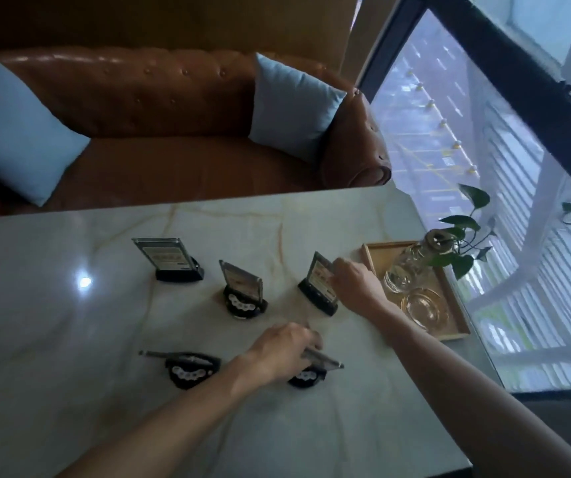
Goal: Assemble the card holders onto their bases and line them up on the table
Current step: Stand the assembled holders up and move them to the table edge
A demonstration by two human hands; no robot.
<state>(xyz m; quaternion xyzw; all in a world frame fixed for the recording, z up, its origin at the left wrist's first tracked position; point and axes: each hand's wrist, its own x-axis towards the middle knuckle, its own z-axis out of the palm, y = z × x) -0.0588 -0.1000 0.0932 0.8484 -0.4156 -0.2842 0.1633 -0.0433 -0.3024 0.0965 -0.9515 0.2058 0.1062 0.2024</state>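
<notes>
Several clear card holders on black bases stand on the marble table (70, 339). The far-left holder (166, 258) stands upright. A middle holder (242, 288) sits on a round base with white buttons. My right hand (354, 284) grips the top edge of the far-right holder (320, 281), which stands in its black base. My left hand (284, 350) is closed on a card holder (322, 359) over a round base (306, 376) near me. A near-left holder (187, 365) leans low on its base.
A wooden tray (449, 326) at the table's right edge carries a glass vase with a green plant (411, 267) and a glass ashtray (423, 307). A brown leather sofa (173, 108) with blue cushions stands beyond the far edge. A window runs along the right.
</notes>
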